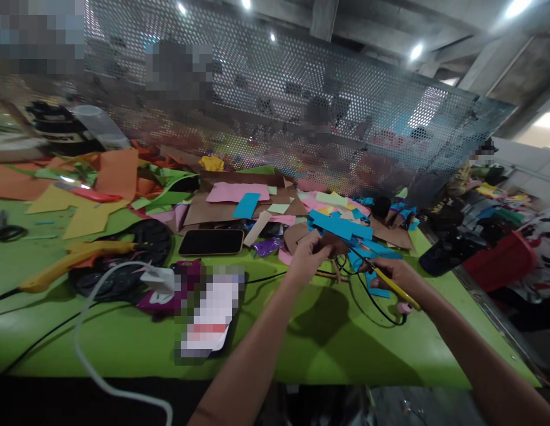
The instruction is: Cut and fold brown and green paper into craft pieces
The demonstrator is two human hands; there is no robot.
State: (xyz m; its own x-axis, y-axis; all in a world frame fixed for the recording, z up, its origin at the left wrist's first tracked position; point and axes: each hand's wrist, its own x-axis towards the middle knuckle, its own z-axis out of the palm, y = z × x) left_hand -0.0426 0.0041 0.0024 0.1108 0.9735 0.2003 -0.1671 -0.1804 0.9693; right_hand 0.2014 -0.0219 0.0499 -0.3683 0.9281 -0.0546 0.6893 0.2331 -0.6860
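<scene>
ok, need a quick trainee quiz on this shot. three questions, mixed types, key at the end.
1. Multiple choice. Which hand holds the yellow-handled tool?
a) left
b) right
c) neither

2. True or false: the left hand has hold of a brown piece.

3. Fill in the blank: the phone with the dark screen lies on a table whose top is coloured ____.

Key:
1. b, the right hand
2. True
3. green
</scene>
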